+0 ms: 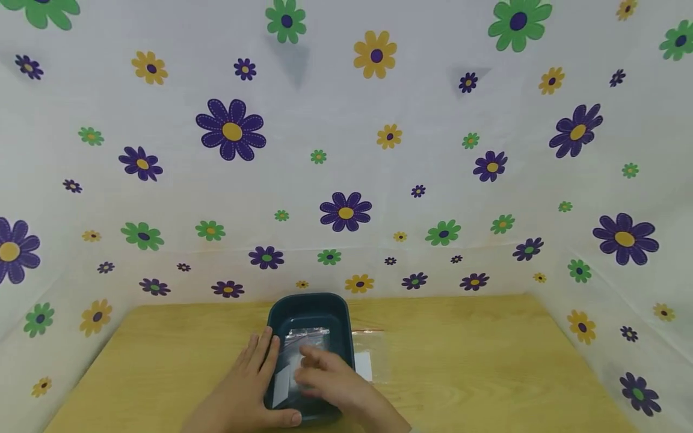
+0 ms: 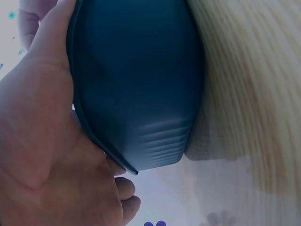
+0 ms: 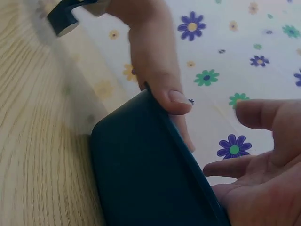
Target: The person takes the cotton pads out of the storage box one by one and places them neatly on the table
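Note:
A deep, dark teal plastic tray (image 1: 341, 314) with rounded corners stands on the table. Inside it lies a clear zip bag (image 1: 307, 338) with a white label, partly covered by my right hand. My left hand (image 1: 243, 380) rests along the tray's left rim, fingers stretched along the side and thumb across the near rim. From the left wrist, its palm shows against the rim of the tray (image 2: 136, 84). My right hand (image 1: 337, 380) hovers over the tray's opening with fingers loosely bent and spread, nothing between them. In the right wrist view its fingers (image 3: 256, 115) are apart.
Another clear zip bag (image 1: 380, 356) with a white label lies on the table just right of the tray, partly hidden by the tray and right hand. The wooden table (image 1: 476, 361) ends at a white flower-print cloth (image 1: 433, 138) behind and at both sides.

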Demonstrator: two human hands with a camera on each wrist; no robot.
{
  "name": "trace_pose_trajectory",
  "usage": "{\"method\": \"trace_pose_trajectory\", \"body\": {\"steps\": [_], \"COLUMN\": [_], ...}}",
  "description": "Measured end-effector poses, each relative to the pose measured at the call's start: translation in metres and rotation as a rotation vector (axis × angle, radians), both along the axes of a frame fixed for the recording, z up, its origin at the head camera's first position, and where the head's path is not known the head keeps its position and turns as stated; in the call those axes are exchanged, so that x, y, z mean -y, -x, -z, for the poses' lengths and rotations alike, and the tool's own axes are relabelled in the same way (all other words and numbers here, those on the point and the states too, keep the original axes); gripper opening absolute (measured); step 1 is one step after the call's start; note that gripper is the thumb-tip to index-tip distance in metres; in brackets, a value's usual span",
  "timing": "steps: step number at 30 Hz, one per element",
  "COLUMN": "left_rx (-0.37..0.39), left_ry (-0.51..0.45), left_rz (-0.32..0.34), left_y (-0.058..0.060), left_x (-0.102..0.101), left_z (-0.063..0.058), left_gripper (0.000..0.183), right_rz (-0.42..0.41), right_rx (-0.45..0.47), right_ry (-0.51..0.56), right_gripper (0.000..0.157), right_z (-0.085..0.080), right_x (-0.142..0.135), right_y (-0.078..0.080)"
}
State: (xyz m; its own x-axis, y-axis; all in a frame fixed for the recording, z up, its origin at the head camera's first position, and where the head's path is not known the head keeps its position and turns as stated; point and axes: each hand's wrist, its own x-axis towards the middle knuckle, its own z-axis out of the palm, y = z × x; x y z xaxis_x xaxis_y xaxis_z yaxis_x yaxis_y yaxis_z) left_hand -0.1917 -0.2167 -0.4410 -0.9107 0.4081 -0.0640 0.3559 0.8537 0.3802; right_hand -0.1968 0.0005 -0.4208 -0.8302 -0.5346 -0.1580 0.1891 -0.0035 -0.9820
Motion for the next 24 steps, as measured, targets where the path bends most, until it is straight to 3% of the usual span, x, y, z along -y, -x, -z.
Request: {"method": "trace_pose_trajectory", "body": {"steps": [4, 11, 16, 20, 24], "left_rx": [0.005, -0.023, -0.008, -0.005, -0.022], "left_ry": [-0.032, -0.018, -0.010, -0.012, 0.004], "left_rz": [-0.001, 0.013, 0.014, 0.009, -0.011], "left_y": [-0.007, -0.006, -0.006, -0.007, -0.007], "left_x": [0.002, -0.001, 0.000, 0.000, 0.000], "left_z": [0.005, -0.005, -0.003, -0.001, 0.000], "left_gripper": [0.127, 0.124, 0.125, 0.126, 0.128], "right_rz": [-0.039, -0.033, -0.061, -0.036, 0.009], "right_rx": [-0.094, -0.281, -0.385, -0.409, -0.362], "right_ry": [-0.135, -0.338, -0.423, -0.432, -0.330], "right_gripper": [0.056, 0.056, 0.050, 0.048, 0.047], "right_z": [0.004, 0.001, 0.005, 0.007, 0.007], "right_x": [0.004, 0.003, 0.004, 0.004, 0.002], "right_y": [-0.006, -0.002, -0.004, -0.005, -0.005]}}
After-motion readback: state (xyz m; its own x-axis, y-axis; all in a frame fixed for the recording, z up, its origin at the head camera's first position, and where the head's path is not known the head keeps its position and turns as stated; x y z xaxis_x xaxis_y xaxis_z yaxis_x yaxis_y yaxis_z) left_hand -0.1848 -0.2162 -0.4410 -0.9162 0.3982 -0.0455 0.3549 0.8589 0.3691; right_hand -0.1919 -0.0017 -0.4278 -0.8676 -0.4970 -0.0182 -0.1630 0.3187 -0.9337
